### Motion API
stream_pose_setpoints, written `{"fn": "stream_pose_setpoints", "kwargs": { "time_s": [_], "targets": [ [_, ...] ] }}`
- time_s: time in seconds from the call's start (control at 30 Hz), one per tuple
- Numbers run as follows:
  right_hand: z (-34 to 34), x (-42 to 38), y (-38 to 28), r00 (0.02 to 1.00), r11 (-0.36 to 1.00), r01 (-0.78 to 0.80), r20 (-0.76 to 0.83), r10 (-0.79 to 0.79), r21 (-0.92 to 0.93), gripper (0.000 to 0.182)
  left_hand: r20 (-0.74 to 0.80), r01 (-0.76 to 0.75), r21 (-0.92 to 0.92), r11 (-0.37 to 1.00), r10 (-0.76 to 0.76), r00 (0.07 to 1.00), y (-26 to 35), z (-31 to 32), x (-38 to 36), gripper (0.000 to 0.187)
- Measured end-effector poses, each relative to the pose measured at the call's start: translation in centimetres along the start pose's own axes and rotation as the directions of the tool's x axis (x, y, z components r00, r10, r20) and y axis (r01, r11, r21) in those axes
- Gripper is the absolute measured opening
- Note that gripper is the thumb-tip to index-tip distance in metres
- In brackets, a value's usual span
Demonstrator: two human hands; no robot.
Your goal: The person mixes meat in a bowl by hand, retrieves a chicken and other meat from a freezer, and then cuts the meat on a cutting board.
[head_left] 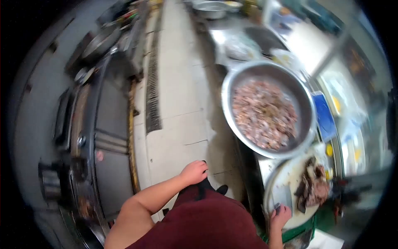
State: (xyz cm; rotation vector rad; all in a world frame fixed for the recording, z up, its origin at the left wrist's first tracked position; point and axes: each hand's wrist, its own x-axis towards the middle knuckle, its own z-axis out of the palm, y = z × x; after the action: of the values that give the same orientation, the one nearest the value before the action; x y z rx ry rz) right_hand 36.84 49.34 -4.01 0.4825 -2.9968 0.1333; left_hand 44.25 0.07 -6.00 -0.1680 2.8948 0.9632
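Observation:
My right hand [281, 216] is closed around the handle of a cleaver [284, 197]. Its broad blade lies over a round white cutting board [273, 186]. Beside the blade, on the board's right half, is a pile of cooked-looking meat [315, 186] in dark and pinkish chunks. My left hand [195, 172] hangs in front of my body, above the floor, with its fingers curled. Small dark bits show at its fingertips; whether it holds something I cannot make out.
A large metal basin [309, 112] of pinkish chopped pieces stands on the counter beyond the board. Right of it lies a blue box-like thing [324, 116]. Plastic bags [238, 47] sit farther back. Stove equipment [112, 108] lines the left; a floor drain grate [153, 91] runs along the tiled aisle.

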Motion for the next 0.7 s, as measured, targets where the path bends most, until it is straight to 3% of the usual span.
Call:
{"fn": "stream_pose_setpoints", "kwargs": {
  "time_s": [0.07, 0.13, 0.2, 0.3, 0.43, 0.53, 0.6, 0.67, 0.7],
  "targets": [
    [0.6, 2.0, -3.0, 0.995, 0.996, 0.081, 0.059, -0.083, 0.048, 0.06, 0.014, 0.092, 0.035, 0.995, -0.092, 0.996, -2.2, 0.4, -0.8, 0.023],
    [0.3, 3.9, -8.2, 0.985, 0.975, 0.15, 0.062, -0.162, 0.163, 0.056, -0.071, 0.049, -0.008, 0.999, -0.05, 0.996, -5.0, 1.2, -1.2, 0.024],
    [0.7, 6.8, -13.1, 0.952, 0.941, 0.267, 0.092, -0.291, 0.206, 0.056, -0.08, 0.071, -0.033, 0.997, -0.073, 0.994, -6.1, -1.4, -1.9, 0.023],
    [2.1, 11.0, -21.7, 0.932, 0.891, 0.318, 0.065, -0.356, 0.324, 0.048, -0.181, 0.144, -0.063, 0.988, -0.153, 0.972, -11.0, -3.9, -4.1, 0.026],
    [5.9, 16.5, -32.4, 0.835, 0.795, 0.479, 0.085, -0.544, 0.373, 0.042, -0.235, 0.375, -0.131, 0.918, -0.396, 0.888, -20.8, -7.7, -9.7, 0.027],
    [8.0, 20.2, -40.1, 0.794, 0.758, 0.491, 0.136, -0.592, 0.43, 0.037, -0.211, 0.599, -0.187, 0.779, -0.627, 0.75, -27.7, -9.7, -15.5, 0.028],
    [9.3, 22.6, -45.0, 0.731, 0.723, 0.576, 0.155, -0.665, 0.382, 0.035, -0.231, 0.735, -0.204, 0.647, -0.761, 0.606, -31.1, -11.1, -19.0, 0.028],
    [9.6, 24.3, -49.4, 0.734, 0.781, 0.518, 0.286, -0.616, 0.35, 0.035, -0.191, 0.796, -0.245, 0.554, -0.832, 0.521, -33.0, -12.3, -21.3, 0.029],
    [10.9, 25.4, -50.6, 0.734, 0.773, 0.507, 0.28, -0.619, 0.38, 0.035, -0.184, 0.819, -0.265, 0.509, -0.86, 0.475, -33.7, -12.6, -22.2, 0.03]
  ]
}}
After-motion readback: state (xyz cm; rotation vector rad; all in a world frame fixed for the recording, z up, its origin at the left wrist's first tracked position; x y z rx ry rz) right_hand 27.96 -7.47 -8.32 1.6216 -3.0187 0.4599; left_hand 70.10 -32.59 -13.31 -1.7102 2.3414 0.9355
